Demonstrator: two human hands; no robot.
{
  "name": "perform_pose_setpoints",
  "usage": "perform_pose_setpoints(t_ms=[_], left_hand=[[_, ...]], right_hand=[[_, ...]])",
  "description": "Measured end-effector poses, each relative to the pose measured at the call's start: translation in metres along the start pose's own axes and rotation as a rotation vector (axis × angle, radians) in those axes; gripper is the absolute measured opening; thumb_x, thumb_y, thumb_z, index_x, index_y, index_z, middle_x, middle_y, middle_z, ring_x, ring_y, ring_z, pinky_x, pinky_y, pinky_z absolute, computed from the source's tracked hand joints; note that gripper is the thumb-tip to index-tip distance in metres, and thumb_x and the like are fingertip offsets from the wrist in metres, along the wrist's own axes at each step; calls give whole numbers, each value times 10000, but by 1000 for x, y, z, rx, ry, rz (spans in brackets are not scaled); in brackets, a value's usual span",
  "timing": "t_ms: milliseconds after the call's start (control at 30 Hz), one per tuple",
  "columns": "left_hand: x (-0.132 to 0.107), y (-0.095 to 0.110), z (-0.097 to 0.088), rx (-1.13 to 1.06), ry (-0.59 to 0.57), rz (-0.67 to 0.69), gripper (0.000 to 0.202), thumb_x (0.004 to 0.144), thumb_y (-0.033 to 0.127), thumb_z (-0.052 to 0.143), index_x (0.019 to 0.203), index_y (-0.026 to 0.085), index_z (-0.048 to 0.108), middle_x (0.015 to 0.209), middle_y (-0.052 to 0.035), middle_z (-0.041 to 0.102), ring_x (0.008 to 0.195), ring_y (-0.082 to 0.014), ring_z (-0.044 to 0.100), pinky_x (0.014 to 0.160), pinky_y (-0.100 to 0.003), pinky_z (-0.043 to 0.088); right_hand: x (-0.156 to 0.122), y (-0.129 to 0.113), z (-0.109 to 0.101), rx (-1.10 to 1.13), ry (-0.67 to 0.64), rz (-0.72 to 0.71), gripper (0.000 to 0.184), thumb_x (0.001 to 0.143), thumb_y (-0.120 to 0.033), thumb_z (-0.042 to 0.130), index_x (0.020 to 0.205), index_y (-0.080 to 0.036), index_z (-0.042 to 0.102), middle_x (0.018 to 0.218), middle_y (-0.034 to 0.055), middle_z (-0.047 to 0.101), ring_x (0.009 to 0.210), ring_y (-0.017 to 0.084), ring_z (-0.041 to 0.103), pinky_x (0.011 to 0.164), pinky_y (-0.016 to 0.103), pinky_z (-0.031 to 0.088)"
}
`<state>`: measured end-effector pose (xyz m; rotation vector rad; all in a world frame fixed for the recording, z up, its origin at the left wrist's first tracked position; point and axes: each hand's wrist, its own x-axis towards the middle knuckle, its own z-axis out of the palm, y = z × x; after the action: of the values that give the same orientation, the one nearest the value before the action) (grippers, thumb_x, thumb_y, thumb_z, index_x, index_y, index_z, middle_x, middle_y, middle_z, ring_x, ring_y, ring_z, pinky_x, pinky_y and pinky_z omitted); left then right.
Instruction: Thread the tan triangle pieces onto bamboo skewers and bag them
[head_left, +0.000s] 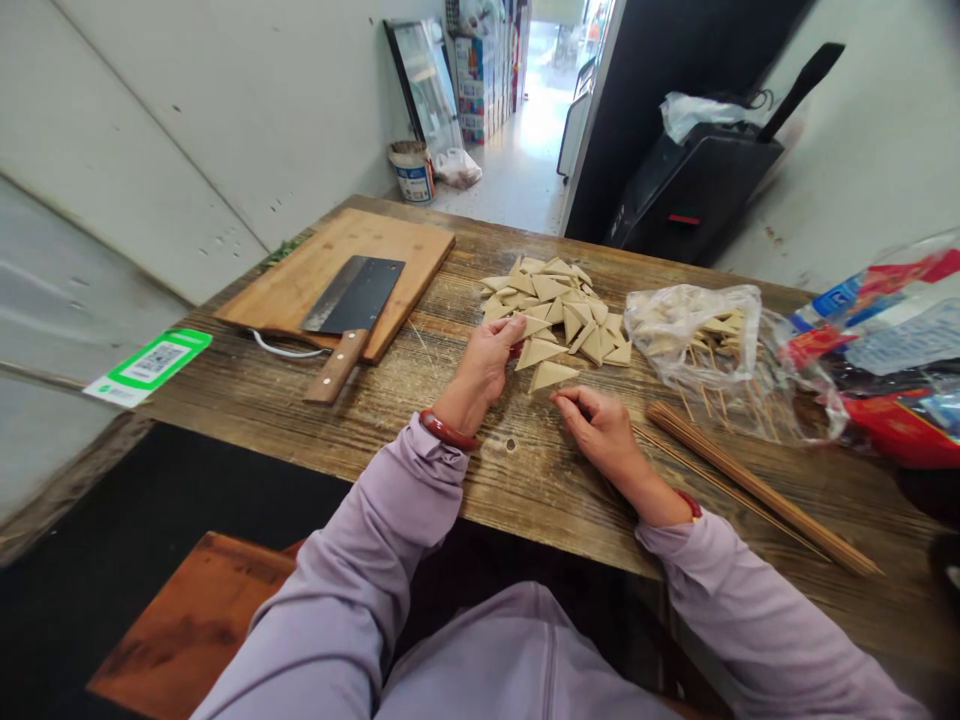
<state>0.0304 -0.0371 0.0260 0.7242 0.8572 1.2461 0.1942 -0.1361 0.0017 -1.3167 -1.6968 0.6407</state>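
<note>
"What do I have in front of me, dead centre?"

"On my feed, a loose pile of beige triangular pieces (559,285) on the wooden table (517,490). One lone triangle (553,376) lies at the pile's near edge, between the two hands."

"And the fingers?"

"The left hand (484,365) is at the pile's near left edge, thumb and fingers bent in against the pieces. I can't tell from here whether they clamp one. The right hand (600,432) has thumb and forefinger together, tips just beside the lone triangle. If there's something thin between them, it's too small for me to make out."

"What's near the right side?"

"I've got a bundle of thin sticks (757,485) lying slantwise, a few loose ones alongside. Beyond it is a clear plastic bag (752,345) with more beige pieces, sticks poking out, and then red and blue packaging (892,330) at the edge of my view."

"Left?"

"A cutting board (409,240) with a cleaver (364,290) across it, handle overhanging the near edge. Farther left I see a green card (154,365) with a square code. Past the table, a bucket (412,178) stands on the floor."
</note>
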Motion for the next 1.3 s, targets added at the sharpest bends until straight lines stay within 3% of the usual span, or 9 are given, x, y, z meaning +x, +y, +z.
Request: perform_pose_setpoints(t_ms=[200, 400, 1300], left_hand=[[1, 0, -1, -36, -46, -39, 226, 765, 324, 834, 769, 129, 719, 704, -34, 736, 634, -132, 670, 643, -234, 497], [-3, 3, 2, -22, -28, -31, 241, 736, 316, 856, 760, 124, 713, 660, -14, 718, 551, -101, 627, 596, -214, 493], [-4, 1, 7, -34, -31, 1, 214, 698, 276, 868, 728, 127, 717, 633, 9, 679, 581, -96, 594, 625, -218, 463]], right_hand=[[-1, -1, -2, -10, -20, -28, 262, 952, -333, 520, 849, -206, 724, 657, 19, 687, 618, 180, 652, 634, 294, 481], [0, -2, -3, -29, -1, -28, 272, 958, -338, 507, 835, -207, 710, 607, 5, 648, 583, 173, 623, 626, 290, 472], [4, -3, 1, -55, 8, -13, 243, 939, -333, 502, 805, -224, 672, 582, -5, 617, 600, 179, 611, 648, 295, 464]])
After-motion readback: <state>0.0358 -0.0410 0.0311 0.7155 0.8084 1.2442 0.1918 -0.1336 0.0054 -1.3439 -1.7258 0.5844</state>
